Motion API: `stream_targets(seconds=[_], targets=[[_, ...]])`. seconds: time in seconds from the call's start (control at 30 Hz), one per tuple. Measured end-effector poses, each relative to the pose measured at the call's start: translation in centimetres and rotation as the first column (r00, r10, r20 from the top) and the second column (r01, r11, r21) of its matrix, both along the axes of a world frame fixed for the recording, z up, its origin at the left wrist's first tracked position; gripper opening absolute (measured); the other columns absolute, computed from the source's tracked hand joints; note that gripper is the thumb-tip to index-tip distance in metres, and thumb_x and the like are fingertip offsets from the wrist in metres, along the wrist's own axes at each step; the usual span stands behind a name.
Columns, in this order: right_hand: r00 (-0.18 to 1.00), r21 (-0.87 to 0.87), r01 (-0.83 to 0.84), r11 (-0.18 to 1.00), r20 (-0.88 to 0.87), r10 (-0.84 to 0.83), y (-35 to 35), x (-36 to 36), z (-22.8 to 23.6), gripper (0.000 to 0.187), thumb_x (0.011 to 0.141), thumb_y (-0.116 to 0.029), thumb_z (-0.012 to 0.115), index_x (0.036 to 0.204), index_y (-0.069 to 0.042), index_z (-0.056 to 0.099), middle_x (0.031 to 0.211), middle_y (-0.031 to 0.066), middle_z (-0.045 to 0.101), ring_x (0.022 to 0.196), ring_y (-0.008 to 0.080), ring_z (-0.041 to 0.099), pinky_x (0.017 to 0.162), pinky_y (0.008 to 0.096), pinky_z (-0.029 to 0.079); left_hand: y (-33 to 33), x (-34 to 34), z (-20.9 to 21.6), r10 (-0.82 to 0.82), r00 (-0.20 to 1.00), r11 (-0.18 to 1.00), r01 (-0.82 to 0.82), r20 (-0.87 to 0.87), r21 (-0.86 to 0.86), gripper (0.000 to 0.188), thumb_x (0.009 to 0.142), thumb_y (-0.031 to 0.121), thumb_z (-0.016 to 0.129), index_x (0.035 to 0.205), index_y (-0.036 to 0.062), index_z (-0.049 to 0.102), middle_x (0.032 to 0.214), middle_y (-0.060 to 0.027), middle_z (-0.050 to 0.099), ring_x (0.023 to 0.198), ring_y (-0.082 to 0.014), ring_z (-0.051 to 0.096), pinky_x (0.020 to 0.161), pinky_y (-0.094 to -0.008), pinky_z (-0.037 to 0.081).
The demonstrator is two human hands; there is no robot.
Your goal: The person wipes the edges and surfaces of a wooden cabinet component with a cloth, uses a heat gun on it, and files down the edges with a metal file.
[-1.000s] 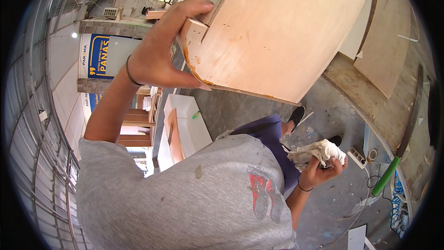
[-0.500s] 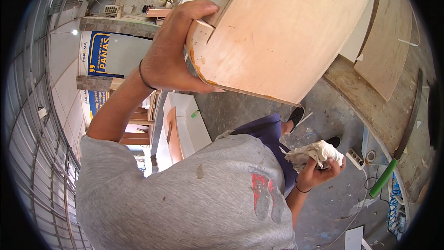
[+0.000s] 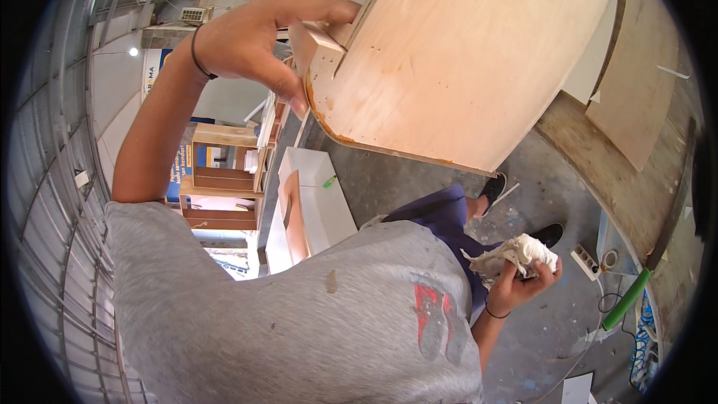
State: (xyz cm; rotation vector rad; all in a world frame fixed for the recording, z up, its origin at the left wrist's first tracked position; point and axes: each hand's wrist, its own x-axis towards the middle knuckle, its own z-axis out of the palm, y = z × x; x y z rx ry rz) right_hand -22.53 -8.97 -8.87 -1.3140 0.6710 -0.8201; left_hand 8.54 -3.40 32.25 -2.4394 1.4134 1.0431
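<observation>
A pale plywood panel (image 3: 456,60) with a rounded, orange-stained corner and a notch in its edge fills the upper middle. My left hand (image 3: 250,41) grips a thick block-like piece (image 3: 318,49) at that corner, with the thumb against the rounded edge and the fingers over the top. Lower right, my right hand (image 3: 516,288) is closed around a crumpled off-white wad (image 3: 516,258) that resembles a rag. The wad is held away from the panel, beside my dark blue shorts (image 3: 434,217).
To the right runs a curved wooden workbench (image 3: 576,135) bearing a thin plywood sheet (image 3: 636,75). Near its edge are a green tube (image 3: 627,299), a power strip (image 3: 585,262) and blue coiled hose (image 3: 643,340). A white open box (image 3: 329,209) and wooden shelving (image 3: 224,176) stand left.
My left hand has shifted left and up round the panel's corner, and its thumb has moved from the lower edge to the rounded side. My right hand still holds the wad.
</observation>
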Motion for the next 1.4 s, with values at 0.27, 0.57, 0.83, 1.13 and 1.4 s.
stream_targets(seconds=[0.27, 0.57, 0.83, 1.13, 1.4], targets=[[0.999, 0.052, 0.023, 0.998, -0.034, -0.021, -0.5, 0.0, -0.5, 0.045, 0.072, 0.001, 0.064, 0.110, -0.011, 0.041, 0.128, 0.0201, 0.032, 0.116, 0.0359, 0.048, 0.098, 0.0458, 0.039, 2.7, -1.4, -1.5, 0.047, 0.995, 0.969, -0.026, 0.082, -0.245, 0.097, 0.045, 0.037, 0.091, 0.127, 0.0007, 0.054, 0.119, -0.0105, 0.060, 0.111, -0.0210, 0.057, 0.099, -0.0351, 0.039], [0.999, -0.003, 0.034, 0.999, -0.017, -0.034, -1.4, 0.7, -0.2, 0.045, 0.073, 0.004, 0.063, 0.110, -0.009, 0.041, 0.129, 0.0205, 0.031, 0.116, 0.0385, 0.049, 0.099, 0.0487, 0.043, 4.4, -0.8, -3.8, 0.046, 0.999, 0.868, -0.034, 0.012, -0.495, 0.104, 0.043, 0.057, 0.086, 0.125, 0.0003, 0.055, 0.120, -0.0124, 0.057, 0.111, -0.0253, 0.055, 0.094, -0.0370, 0.040], [1.000, 0.055, 0.025, 0.998, 0.000, -0.025, -0.9, 0.5, -0.4, 0.044, 0.072, 0.006, 0.062, 0.108, -0.009, 0.042, 0.129, 0.0197, 0.031, 0.116, 0.0367, 0.050, 0.099, 0.0471, 0.042, 2.0, 1.1, 0.3, 0.328, 0.933, 0.943, -0.333, -0.151, -0.008, 0.092, 0.061, 0.051, 0.083, 0.129, -0.0007, 0.050, 0.124, -0.0124, 0.056, 0.117, -0.0204, 0.053, 0.098, -0.0336, 0.041], [0.997, -0.002, 0.029, 1.000, -0.077, -0.029, -1.0, 0.9, 0.2, 0.044, 0.072, 0.006, 0.063, 0.108, -0.010, 0.042, 0.127, 0.0195, 0.034, 0.114, 0.0364, 0.051, 0.098, 0.0456, 0.042, 2.9, -0.4, -1.7, 0.090, 0.992, 0.934, -0.116, -0.091, -0.339, 0.077, 0.071, 0.058, 0.073, 0.120, 0.0014, 0.055, 0.123, -0.0140, 0.054, 0.118, -0.0261, 0.050, 0.100, -0.0382, 0.037], [0.995, -0.064, 0.067, 0.996, -0.066, -0.071, -1.7, 0.7, 1.4, 0.043, 0.073, 0.003, 0.065, 0.108, -0.010, 0.043, 0.126, 0.0205, 0.035, 0.116, 0.0354, 0.048, 0.098, 0.0444, 0.040, 3.9, -0.9, -3.3, 0.033, 0.999, 0.876, -0.016, 0.026, -0.483, 0.074, 0.077, 0.063, 0.064, 0.118, 0.0016, 0.057, 0.119, -0.0138, 0.056, 0.116, -0.0270, 0.050, 0.100, -0.0384, 0.036]])
